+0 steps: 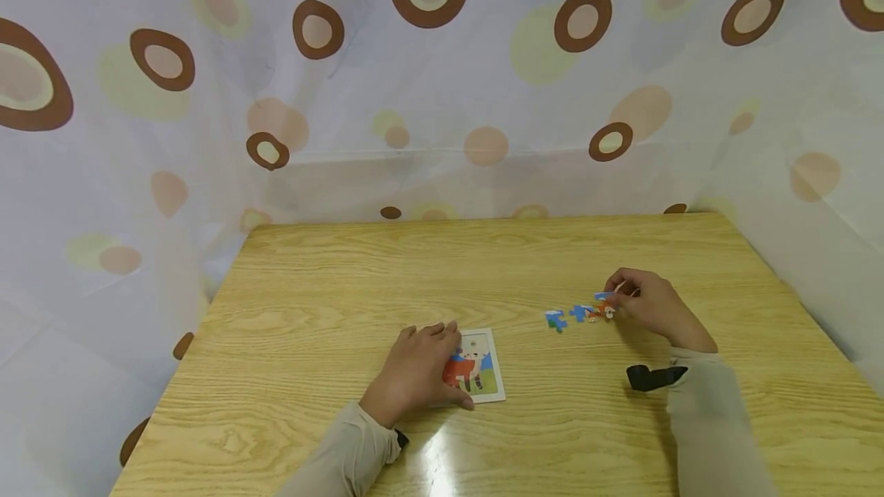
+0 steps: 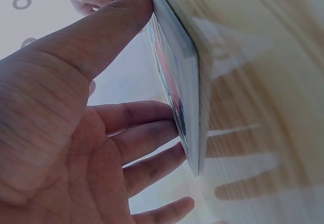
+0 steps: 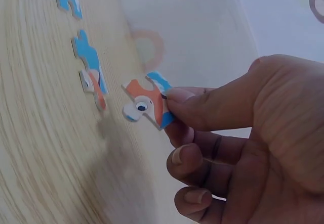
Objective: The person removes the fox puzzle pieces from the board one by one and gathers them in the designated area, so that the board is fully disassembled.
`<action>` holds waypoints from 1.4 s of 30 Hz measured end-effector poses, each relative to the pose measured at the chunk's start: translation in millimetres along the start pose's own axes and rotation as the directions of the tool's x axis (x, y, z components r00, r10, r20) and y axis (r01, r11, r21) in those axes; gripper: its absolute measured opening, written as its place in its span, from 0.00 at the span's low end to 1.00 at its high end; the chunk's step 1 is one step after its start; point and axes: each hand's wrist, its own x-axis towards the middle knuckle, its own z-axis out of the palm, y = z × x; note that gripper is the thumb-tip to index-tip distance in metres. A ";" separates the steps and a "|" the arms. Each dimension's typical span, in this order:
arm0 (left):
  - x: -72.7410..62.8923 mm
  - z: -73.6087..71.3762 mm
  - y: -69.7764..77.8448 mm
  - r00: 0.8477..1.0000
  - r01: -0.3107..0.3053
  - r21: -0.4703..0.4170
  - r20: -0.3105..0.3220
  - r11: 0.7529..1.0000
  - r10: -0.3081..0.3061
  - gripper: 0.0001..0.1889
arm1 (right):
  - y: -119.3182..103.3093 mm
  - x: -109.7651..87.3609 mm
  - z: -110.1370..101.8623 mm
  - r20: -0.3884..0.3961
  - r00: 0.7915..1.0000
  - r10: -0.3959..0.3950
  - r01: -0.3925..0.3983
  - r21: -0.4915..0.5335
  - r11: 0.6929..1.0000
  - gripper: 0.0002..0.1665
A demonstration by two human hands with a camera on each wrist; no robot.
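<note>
In the head view a framed puzzle board (image 1: 483, 370) with a picture of a reddish animal lies flat on the table. My left hand (image 1: 417, 366) spans its left part, holding it with the thumb at the near edge and fingers at the far side; the hand hides that part of the picture. Off to the right, my right hand (image 1: 652, 305) pinches a jigsaw piece (image 3: 152, 100) between thumb and index finger, tilted just above the tabletop. This piece is orange, white and blue with a printed eye. Beside it lies a blue and orange jigsaw piece (image 3: 90, 57).
Further left of the right hand is a blue and green jigsaw piece (image 1: 555, 320). The wooden table (image 1: 331, 274) ends against a patterned curtain (image 1: 442, 121) at the back and sides. A black strap (image 1: 652, 378) sits at the right wrist.
</note>
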 end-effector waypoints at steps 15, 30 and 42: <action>-0.4 0.2 -0.3 1.000 0.002 -0.014 0.006 1.000 -0.002 0.52 | 29.9 -2.3 -2.4 0.012 0.998 0.056 -0.056 -0.003 0.998 0.06; 2.4 3.8 3.8 0.999 -0.016 -0.066 0.040 0.998 0.019 0.54 | 25.6 -2.5 5.0 -0.006 0.997 0.077 -0.077 -0.118 0.990 0.05; -6.9 -21.0 -8.6 0.993 0.064 -0.015 0.104 0.998 -0.062 0.54 | 15.6 0.8 2.7 -0.039 0.996 0.081 -0.083 -0.047 0.995 0.11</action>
